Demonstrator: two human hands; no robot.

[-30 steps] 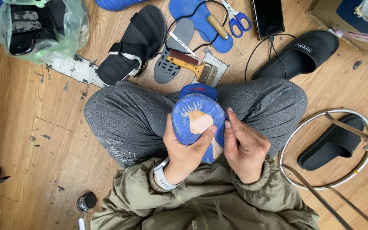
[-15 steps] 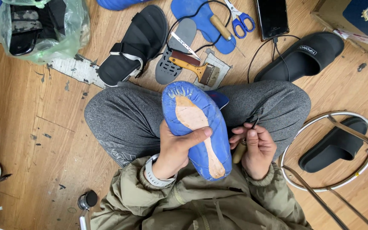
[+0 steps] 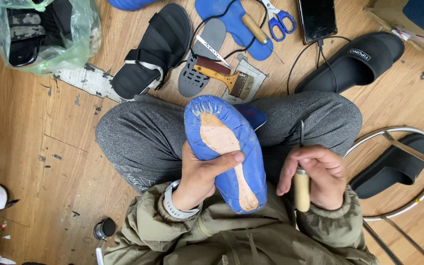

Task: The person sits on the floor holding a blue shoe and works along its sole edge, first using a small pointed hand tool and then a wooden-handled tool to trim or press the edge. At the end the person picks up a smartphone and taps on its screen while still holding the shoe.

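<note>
Moved: since half a second ago the right hand (image 3: 315,174) has drawn away from the shoe and now sits apart from it over the right thigh; the shoe has stayed sole-up in the left hand, shifted only a little.
Left hand: the left hand (image 3: 203,174) is closed around the blue shoe (image 3: 224,149), palm under it, thumb laid across the tan strip in the middle of the sole.
Shoe: upside down over the lap, toe pointing away from the person, heel toward the jacket; blue cloth is pulled in folds over the edge around a tan insole.
Right hand: fingers curled shut around an awl (image 3: 301,181) with a pale wooden handle; its thin metal point sticks up above the knuckles, clear of the shoe.
Person: seated cross-legged on the wooden floor (image 3: 30,142) in grey trousers and an olive jacket, with a watch (image 3: 172,206) on the left wrist.
Floor ahead: a black sandal (image 3: 153,46), a grey insole (image 3: 199,64), a paintbrush (image 3: 224,78), blue scissors (image 3: 278,17), a phone (image 3: 316,19) with a cable, a black slide (image 3: 354,61).
Right side: a chrome ring stand (image 3: 398,172) with another black slide lying inside it.
</note>
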